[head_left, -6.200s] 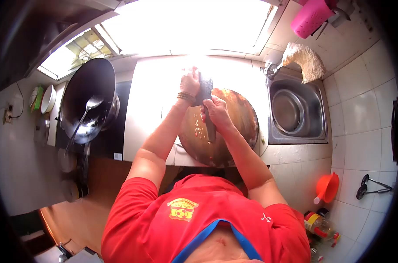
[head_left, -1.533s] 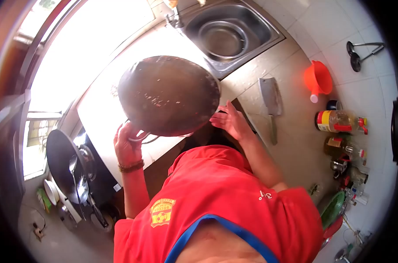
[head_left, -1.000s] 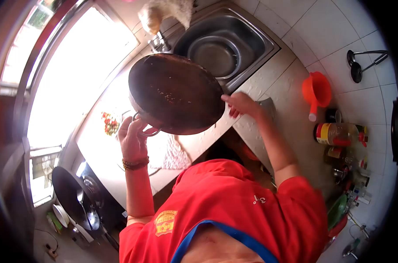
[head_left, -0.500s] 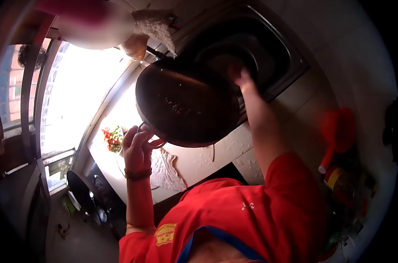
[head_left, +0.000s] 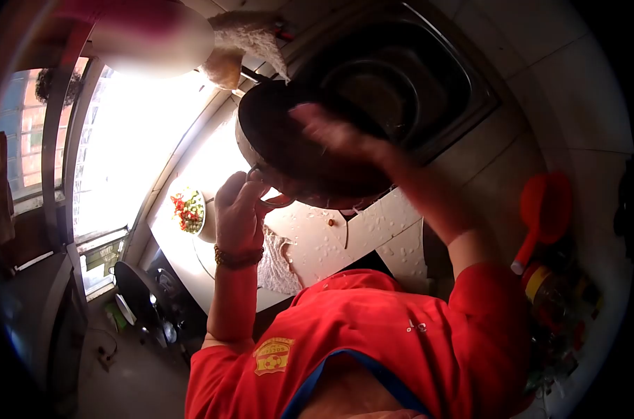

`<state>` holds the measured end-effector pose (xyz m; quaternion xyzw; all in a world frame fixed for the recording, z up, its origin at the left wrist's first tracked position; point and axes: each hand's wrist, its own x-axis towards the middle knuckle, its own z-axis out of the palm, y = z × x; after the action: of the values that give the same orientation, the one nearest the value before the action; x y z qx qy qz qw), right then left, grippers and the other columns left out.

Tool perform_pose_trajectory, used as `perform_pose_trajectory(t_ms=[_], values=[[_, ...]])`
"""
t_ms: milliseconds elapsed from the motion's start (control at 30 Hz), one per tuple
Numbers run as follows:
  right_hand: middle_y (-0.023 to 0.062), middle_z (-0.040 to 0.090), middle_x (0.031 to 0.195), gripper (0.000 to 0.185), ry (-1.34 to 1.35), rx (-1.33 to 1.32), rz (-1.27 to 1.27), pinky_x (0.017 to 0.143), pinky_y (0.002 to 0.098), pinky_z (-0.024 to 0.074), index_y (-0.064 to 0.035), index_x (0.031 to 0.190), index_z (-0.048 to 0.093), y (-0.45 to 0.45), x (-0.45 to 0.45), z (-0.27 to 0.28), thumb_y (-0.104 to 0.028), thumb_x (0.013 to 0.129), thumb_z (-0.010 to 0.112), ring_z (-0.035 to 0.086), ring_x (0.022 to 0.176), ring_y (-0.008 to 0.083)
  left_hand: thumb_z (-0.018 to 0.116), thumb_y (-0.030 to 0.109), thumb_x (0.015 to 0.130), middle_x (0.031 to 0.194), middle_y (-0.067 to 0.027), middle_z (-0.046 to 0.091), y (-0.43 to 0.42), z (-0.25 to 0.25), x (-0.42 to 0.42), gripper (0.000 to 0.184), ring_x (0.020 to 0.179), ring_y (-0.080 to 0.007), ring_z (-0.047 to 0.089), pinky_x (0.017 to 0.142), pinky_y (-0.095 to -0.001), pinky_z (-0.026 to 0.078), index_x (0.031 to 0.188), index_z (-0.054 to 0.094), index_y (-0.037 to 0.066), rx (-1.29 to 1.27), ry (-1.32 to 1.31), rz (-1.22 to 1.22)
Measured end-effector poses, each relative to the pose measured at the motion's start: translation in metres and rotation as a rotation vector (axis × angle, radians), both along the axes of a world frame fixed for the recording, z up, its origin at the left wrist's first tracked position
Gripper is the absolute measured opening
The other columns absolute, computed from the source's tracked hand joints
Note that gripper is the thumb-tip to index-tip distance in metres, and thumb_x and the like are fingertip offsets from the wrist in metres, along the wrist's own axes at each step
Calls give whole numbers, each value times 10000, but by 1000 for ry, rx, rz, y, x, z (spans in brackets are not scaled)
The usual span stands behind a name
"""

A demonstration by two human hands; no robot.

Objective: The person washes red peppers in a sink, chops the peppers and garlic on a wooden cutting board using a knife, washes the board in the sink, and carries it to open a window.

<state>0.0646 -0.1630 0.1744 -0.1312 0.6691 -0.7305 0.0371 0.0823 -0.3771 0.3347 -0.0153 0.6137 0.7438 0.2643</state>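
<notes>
My left hand (head_left: 240,209), with a beaded bracelet at the wrist, is closed around the loop handle (head_left: 279,201) of a dark wok (head_left: 269,133). The wok is held tilted above the counter, partly overlapping the sink (head_left: 439,133). My right hand (head_left: 327,133) is over the wok's dark surface, blurred by motion, its fingers stretched out. Whether it touches the wok is hard to see in the shade. Water drops and a small brown bit (head_left: 331,222) lie on the counter below.
A bowl of chopped red and green vegetables (head_left: 188,212) stands by the bright window. A white cloth (head_left: 280,267) lies on the counter (head_left: 394,223). At the right is a red dipper (head_left: 544,209) near bottles. A dark pan (head_left: 136,286) sits at lower left.
My right hand has moved left from above the sink to over the wok. The wok has shifted up and tilted differently, my left hand still on its handle. More drops show on the counter.
</notes>
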Motion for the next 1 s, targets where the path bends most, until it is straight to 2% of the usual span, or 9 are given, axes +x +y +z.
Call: perform_pose_trajectory(t_ms=[133, 233, 300, 367, 433, 700, 800, 867, 1000], values=[[137, 414, 1415, 485, -524, 694, -67, 1055, 356, 335, -100, 1390, 398, 128, -49, -308, -372, 999, 309, 381, 1307, 237, 455, -43, 833, 914, -146, 588, -5, -3, 4, 131, 922, -280, 624, 793, -494, 580, 928, 530, -92, -36, 9, 55], [122, 508, 1297, 412, -422, 664, -519, 1006, 349, 385, -85, 1251, 508, 150, -48, -314, -362, 970, 390, 465, 1207, 223, 445, -51, 832, 940, -159, 590, -12, -6, 5, 146, 938, -286, 619, 804, -500, 576, 944, 526, -98, -45, -1, 52], [107, 602, 1179, 361, -308, 615, -965, 958, 343, 436, -70, 1112, 619, 159, -43, -299, -352, 942, 471, 549, 1107, 209, 442, -56, 831, 955, -167, 590, -8, -6, 8, 131, 948, -287, 617, 802, -503, 577, 927, 522, -95, -40, 2, 83], [102, 608, 1166, 362, -776, -439, -922, 902, 327, 475, -46, 1125, 609, 142, -41, -216, -331, 950, 471, 569, 1084, 211, 441, -56, 836, 957, -168, 588, -11, -7, 9, 114, 944, -286, 621, 793, -478, 585, 911, 521, -86, -6, 6, 102], [96, 614, 1154, 363, -822, -761, -741, 845, 311, 513, -22, 1139, 599, 121, -35, -111, -310, 959, 471, 589, 1062, 212, 445, -61, 834, 958, -162, 590, -12, -7, 8, 104, 940, -281, 623, 792, -459, 587, 900, 524, -77, -6, -3, 87], [124, 411, 1414, 424, 463, 780, -269, 1077, 369, 307, -92, 1383, 405, -54, 13, 89, -244, 988, 428, 359, 1326, 252, 489, -58, 846, 921, -102, 600, -2, 6, 8, 50, 880, -189, 631, 786, -323, 572, 849, 536, -39, -62, -19, 82], [124, 420, 1409, 428, 512, 625, -206, 1074, 355, 311, -103, 1389, 398, -42, -61, 0, -276, 998, 385, 386, 1307, 235, 476, -63, 815, 922, -119, 593, -7, 0, 8, 63, 937, -270, 640, 770, -444, 599, 830, 529, -33, -87, -15, 56], [132, 440, 1392, 439, -117, 671, 86, 1070, 325, 325, -73, 1377, 410, 36, -107, -125, -288, 1012, 292, 397, 1296, 218, 469, -60, 816, 928, -124, 591, -12, -2, 14, 62, 951, -278, 637, 763, -458, 601, 826, 523, -33, -102, -2, 83], [123, 506, 1310, 402, -468, 985, -407, 1013, 305, 378, -63, 1304, 482, 143, -58, -275, -287, 989, 371, 469, 1212, 216, 451, -64, 836, 957, -131, 601, -18, -9, 11, 68, 978, -250, 626, 793, -389, 574, 805, 504, -33, -60, -21, 80]])
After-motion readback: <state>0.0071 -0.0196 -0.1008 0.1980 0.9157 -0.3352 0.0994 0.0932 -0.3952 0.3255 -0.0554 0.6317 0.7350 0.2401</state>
